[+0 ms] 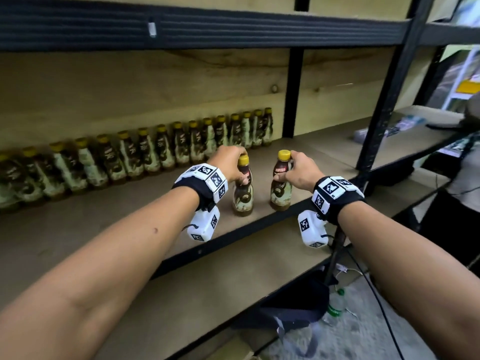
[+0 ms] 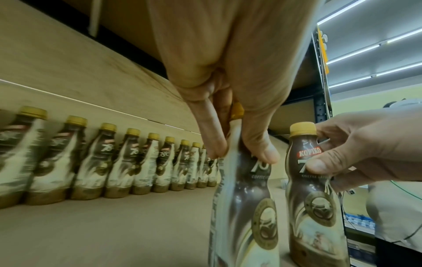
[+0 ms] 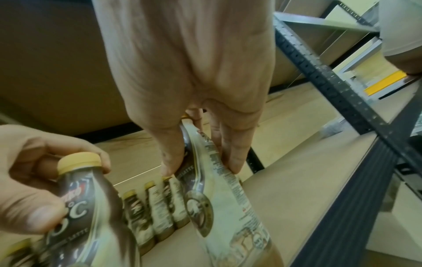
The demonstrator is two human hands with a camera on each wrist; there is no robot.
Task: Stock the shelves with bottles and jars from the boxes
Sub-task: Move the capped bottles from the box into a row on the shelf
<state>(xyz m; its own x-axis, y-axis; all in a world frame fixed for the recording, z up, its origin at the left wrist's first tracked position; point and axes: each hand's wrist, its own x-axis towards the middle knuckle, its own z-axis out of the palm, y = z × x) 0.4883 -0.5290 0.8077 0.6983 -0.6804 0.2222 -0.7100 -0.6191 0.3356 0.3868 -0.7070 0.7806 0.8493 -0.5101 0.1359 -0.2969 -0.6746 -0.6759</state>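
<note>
The left hand (image 1: 228, 162) grasps the neck and shoulder of the left bottle (image 1: 242, 193), a brown coffee drink with a yellow cap, thumb on the near side and fingers curled round the far side. The right hand (image 1: 302, 172) grasps the right bottle (image 1: 280, 188) the same way, just under its yellow cap. Both bottles stand upright near the front edge of the shelf (image 1: 130, 224), close beside each other but not touching; whether their bases rest fully on the board cannot be told.

In the left wrist view the left hand's thumb (image 2: 262, 150) and a finger (image 2: 212, 137) pinch the left bottle, with the right bottle (image 2: 312, 189) just to its side in the right hand (image 2: 365, 144). In the right wrist view the right hand (image 3: 189, 72) pinches its bottle (image 3: 219, 195) between thumb and fingers, and the left hand (image 3: 34, 177) curls round the other bottle (image 3: 91, 207).

A long row of matching bottles (image 1: 145, 152) lines the back of the shelf against the wooden back panel (image 1: 130, 94), well behind the 2 held bottles. Black metal posts (image 1: 389, 87) frame the shelf. Below, on the floor, lies a dark bag (image 1: 293, 302) with a green-capped bottle (image 1: 336, 305) beside it.
</note>
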